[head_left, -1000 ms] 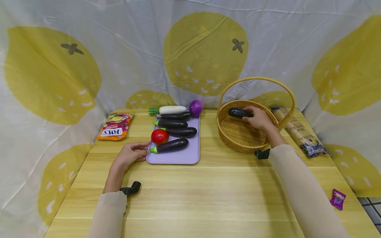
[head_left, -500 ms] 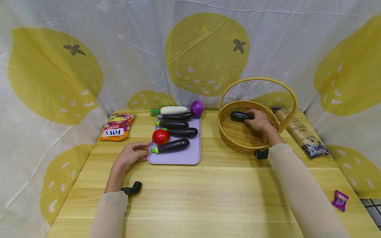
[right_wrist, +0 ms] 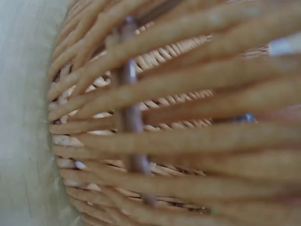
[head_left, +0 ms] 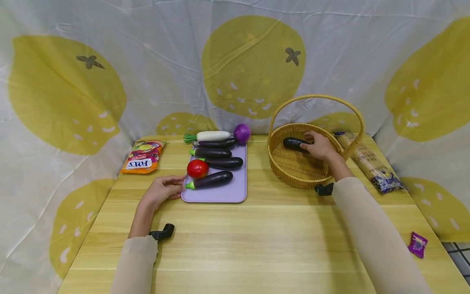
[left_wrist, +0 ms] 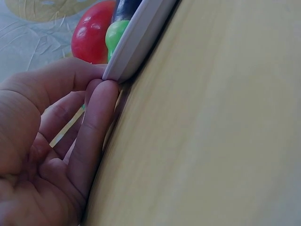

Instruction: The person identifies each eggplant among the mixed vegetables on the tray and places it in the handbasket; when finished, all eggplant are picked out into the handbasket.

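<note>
Risks (judged): poss. roll of eggplant if let go unevenly, b/c of smooth, rounded body. Poss. snag of black wrist unit on withdrawal, b/c just beside wall of basket; tip or drag of basket from any such catch. Poss. roll of tomato on sudden tug or tilt of tray, b/c of round shape nr rim.

Pose: R hand in over front-right of basket, below handle; forearm slanting fwd & inward from lower right. Thumb & fingers about right end of eggplant; can't tell if clamped or apart, R wrist view blocked by weave. Eggplant inside basket, toward back left. L hand low at table, clamped on left rim of tray; wrist bent inward.
</note>
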`<state>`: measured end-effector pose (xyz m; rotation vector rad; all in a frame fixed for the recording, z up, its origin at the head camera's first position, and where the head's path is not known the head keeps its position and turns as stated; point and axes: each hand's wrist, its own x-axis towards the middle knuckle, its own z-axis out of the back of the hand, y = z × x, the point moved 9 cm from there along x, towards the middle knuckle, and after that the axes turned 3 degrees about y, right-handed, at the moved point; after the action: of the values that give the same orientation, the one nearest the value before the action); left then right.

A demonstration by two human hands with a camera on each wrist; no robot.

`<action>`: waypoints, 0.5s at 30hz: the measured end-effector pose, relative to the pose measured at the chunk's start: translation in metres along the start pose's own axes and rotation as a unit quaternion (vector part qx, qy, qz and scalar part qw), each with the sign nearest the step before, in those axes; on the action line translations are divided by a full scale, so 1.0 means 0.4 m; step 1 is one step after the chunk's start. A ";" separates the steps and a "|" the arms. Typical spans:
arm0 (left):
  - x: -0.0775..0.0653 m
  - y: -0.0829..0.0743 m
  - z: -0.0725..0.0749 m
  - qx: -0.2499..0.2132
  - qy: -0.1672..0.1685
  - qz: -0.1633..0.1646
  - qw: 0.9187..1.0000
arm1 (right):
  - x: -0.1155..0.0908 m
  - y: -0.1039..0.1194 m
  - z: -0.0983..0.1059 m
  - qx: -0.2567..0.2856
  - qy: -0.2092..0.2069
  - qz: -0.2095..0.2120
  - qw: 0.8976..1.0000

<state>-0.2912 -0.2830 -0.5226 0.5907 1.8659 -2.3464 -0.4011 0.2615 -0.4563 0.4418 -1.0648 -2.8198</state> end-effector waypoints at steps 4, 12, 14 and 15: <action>0.001 0.001 0.002 0.000 0.001 0.003 1.000 | -0.012 0.011 0.003 0.001 -0.008 0.009 1.000; -0.004 -0.007 -0.003 0.006 0.009 -0.002 1.000 | -0.066 0.063 0.011 -0.015 -0.026 0.049 0.998; -0.004 -0.008 -0.002 0.005 0.007 -0.002 1.000 | -0.086 0.091 0.013 -0.022 -0.032 0.067 0.997; -0.005 -0.008 -0.001 0.007 0.006 -0.002 1.000 | -0.096 0.105 0.014 -0.027 -0.036 0.076 0.996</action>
<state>-0.2903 -0.2820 -0.5191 0.6035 1.8580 -2.3660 -0.3668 0.2407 -0.4156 0.2427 -0.9865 -2.7402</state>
